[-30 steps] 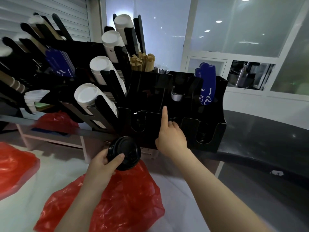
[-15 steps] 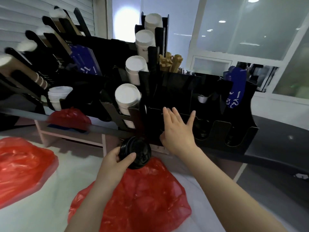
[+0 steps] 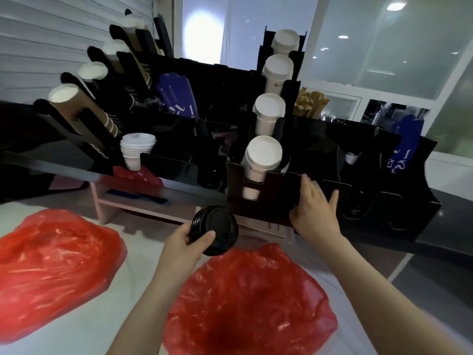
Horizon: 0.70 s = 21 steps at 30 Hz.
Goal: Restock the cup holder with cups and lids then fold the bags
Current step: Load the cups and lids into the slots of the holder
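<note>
My left hand (image 3: 183,245) grips a stack of black lids (image 3: 214,229) just below the black cup holder (image 3: 279,139). My right hand (image 3: 316,210) lies flat with fingers spread against the holder's front wall, beside a lid slot. White cup stacks (image 3: 263,156) fill the holder's slanted middle column. Brown cup stacks (image 3: 84,114) lean in slots on the left. One red bag (image 3: 245,301) lies crumpled under my arms and a second red bag (image 3: 51,267) lies at the left.
A short stack of white lids (image 3: 135,151) sits in a left compartment. Blue packets (image 3: 405,147) and wooden stirrers (image 3: 311,103) stand in rear compartments. A third red bag (image 3: 135,176) is tucked on a shelf under the holder. A dark counter (image 3: 450,226) runs to the right.
The view has shifted left, so the holder sits further right in view. My right hand went from pointing to a flat, spread hand on the holder's front. The left hand keeps hold of the lids.
</note>
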Available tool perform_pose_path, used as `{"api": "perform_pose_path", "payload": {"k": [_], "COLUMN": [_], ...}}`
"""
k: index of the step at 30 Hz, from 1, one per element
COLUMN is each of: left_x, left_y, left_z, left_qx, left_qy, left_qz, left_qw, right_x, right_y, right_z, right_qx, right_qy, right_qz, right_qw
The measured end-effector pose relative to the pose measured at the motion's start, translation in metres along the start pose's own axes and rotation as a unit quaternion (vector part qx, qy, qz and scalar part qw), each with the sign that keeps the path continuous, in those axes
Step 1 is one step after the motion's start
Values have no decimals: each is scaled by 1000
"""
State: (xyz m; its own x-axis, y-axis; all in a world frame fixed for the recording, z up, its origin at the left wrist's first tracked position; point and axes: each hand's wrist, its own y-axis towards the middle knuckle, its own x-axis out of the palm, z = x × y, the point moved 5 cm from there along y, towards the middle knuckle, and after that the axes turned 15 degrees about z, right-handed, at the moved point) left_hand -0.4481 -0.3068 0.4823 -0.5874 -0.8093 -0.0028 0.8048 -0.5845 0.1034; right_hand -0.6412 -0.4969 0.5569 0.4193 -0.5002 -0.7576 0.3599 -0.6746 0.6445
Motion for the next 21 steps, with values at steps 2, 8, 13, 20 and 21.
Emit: {"api": "perform_pose_path", "payload": {"k": [2, 8, 13, 20, 21], "left_x": [-15, -41, -44, -58, -63], "left_y": [6, 15, 7, 4, 6], "left_z": [0, -7, -21, -27, -29], "left_qx": [-1, 4, 4, 4, 2], "left_qy": [-11, -20, 9, 1, 2], "left_qz": [9, 5, 7, 3, 2], "left_qw": [1000, 1000, 1000, 1000, 1000], "right_x": [-6, -4, 10, 44, 48], "right_y": [-17, -70, -91, -100, -102], "right_z": [-9, -60, -122, -182, -188], "right_qx": [41, 95, -66, -200, -203], "right_qy": [92, 270, 336, 329, 330], "right_qz": [78, 159, -5, -117, -116], "right_qw": [992, 945, 940, 915, 915]}}
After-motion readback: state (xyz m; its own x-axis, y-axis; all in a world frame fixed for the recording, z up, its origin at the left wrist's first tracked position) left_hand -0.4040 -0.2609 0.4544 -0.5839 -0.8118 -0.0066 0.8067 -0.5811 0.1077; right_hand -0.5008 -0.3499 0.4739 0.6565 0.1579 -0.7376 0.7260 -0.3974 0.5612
